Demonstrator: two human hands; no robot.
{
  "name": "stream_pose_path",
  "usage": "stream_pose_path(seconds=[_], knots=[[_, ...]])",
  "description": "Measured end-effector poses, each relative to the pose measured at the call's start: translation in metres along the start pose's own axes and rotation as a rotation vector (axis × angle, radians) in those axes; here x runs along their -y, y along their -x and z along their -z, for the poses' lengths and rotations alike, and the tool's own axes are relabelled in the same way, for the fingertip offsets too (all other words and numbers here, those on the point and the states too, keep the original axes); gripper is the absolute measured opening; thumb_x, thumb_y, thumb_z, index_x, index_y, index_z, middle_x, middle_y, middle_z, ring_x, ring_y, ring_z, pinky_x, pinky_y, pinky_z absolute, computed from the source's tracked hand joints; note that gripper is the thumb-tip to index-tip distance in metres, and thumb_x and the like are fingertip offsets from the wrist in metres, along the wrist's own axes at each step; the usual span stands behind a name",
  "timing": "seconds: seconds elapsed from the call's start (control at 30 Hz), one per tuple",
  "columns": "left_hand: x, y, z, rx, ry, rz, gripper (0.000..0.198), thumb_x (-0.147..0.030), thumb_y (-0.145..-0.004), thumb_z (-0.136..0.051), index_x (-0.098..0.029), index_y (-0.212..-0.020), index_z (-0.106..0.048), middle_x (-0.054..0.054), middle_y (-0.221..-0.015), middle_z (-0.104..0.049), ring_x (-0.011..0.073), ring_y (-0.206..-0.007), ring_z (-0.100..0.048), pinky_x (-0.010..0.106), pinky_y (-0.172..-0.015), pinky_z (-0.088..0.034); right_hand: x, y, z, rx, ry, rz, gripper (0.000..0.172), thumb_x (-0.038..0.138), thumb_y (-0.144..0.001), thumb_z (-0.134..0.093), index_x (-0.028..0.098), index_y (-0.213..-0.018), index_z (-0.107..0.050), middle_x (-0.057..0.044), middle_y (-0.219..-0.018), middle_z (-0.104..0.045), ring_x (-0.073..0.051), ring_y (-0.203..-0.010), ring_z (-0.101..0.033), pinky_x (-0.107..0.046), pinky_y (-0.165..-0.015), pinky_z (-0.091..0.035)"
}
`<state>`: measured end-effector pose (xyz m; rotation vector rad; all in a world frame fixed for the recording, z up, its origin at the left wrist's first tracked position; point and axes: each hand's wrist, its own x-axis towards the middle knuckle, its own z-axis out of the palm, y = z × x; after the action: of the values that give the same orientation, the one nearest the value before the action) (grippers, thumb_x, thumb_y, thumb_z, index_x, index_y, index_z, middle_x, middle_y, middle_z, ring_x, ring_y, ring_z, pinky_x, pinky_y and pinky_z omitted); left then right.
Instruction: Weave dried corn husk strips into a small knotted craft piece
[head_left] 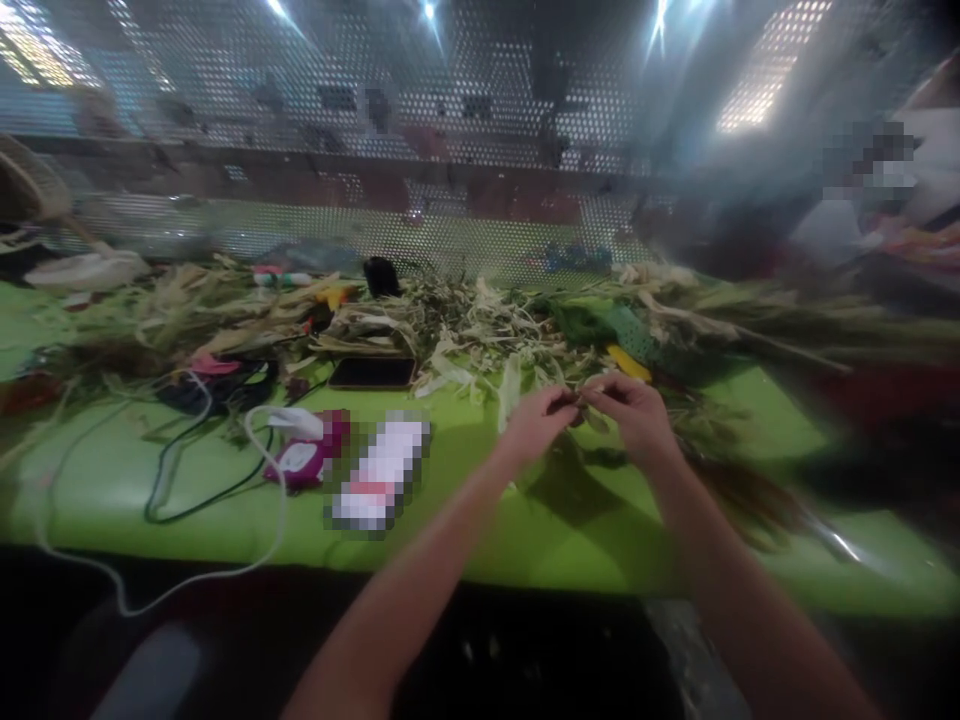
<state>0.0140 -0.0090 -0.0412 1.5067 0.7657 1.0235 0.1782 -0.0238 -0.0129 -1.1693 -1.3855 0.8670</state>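
My left hand (538,422) and my right hand (628,405) meet over the green table (465,510), fingertips nearly touching. Both are closed in a pinch on something small and dark, too blurred to name; a leafy bit hangs just below the fingers. Behind them lies a heap of pale dried leaves and husk strips (487,320). A yellow object (628,363) sits just beyond my right hand.
A dark phone (373,373), a blurred white item (384,470), a magenta packet (306,455) and looped cables (281,520) lie to the left. Long stalks (772,320) stretch across the right. A perforated metal screen (480,130) stands behind. A person (911,180) is at the far right.
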Motion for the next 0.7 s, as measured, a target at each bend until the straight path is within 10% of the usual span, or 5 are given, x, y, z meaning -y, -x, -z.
stream_pose_path(seconds=[0.7], knots=[[-0.018,0.015,-0.011,-0.070,-0.027,0.001,0.010,-0.025,-0.084,-0.052,-0.018,-0.078,-0.057,-0.002,-0.073,-0.052,0.0120,-0.071,-0.046,0.025,-0.067,-0.036,-0.013,-0.011,0.006,-0.143,0.075,-0.074,0.023,0.041,-0.072,-0.073,0.022,-0.086,-0.074,-0.003,-0.074,-0.068,-0.019,-0.066,-0.057,-0.031,-0.061,-0.043]])
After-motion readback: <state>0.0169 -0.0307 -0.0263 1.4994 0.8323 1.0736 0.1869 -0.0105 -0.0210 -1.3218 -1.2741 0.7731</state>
